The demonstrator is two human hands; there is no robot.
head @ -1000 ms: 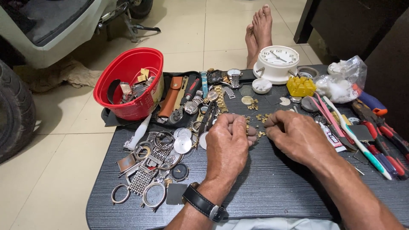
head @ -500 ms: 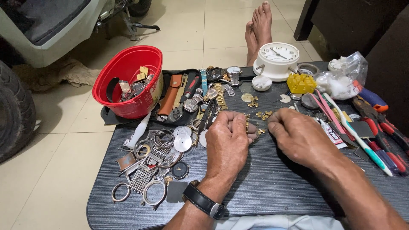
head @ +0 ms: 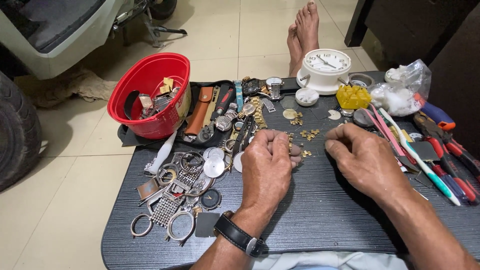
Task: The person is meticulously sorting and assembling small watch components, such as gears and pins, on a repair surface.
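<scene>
My right hand [head: 367, 162] has drifted a little rightward from the left hand [head: 267, 167]. Left hand pinches a small gold link [head: 290, 146] at frame centre above the worktop [head: 320, 220]; right fingers curl, apparently empty.

Bench surroundings: dark ribbed surface [head: 320, 220] crowded with watch parts and tools.

Far left: red plastic bowl [head: 150, 95] on the surface's edge, holding scraps of metal and card. Just right of it, a brown leather pouch [head: 199, 111] on a black cloth. Near left: heap of empty watch cases and steel bracelets [head: 177, 192]. Far centre: white round clock [head: 326, 67], face up, with a small white dish [head: 306, 96] just beside it. Right of clock: yellow block [head: 353, 96], then clear bag of white wadding [head: 400, 95]. Right edge: red-handled pliers [head: 457, 160] beside a white-and-green pen [head: 417, 152]. Floor: pale tiles, tyre [head: 17, 130] at left.
</scene>
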